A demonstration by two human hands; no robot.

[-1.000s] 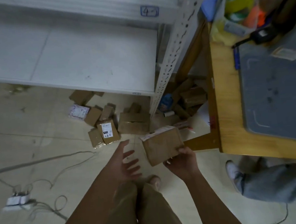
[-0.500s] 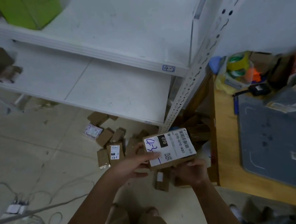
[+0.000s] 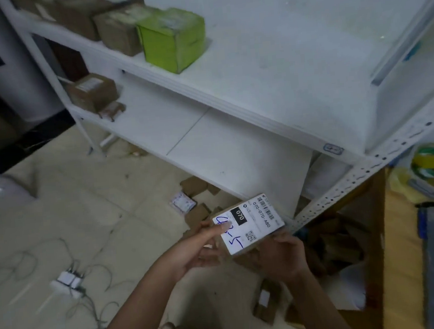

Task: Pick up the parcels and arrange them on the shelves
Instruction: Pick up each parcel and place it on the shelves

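Head view: labelled parcel [image 3: 253, 221], 6 o'clock, pinched by left hand [image 3: 202, 248], thumb on label; right hand [image 3: 280, 253] curled round its edge. Few boxes [image 3: 118, 28] on shelves [image 3: 279, 52], 11 o'clock; blurry floor pile [image 3: 329, 243], 5 o'clock, seemingly most remaining.

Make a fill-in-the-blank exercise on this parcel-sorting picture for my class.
1. The left hand and right hand hold a parcel whose label shows the number ____ in a black patch.
2. The handwriting on that label is in ____ ink.
3. The brightest box on the upper shelf is ____.
4. The power strip lies on the ____.
Missing words: 070; blue; green; floor.
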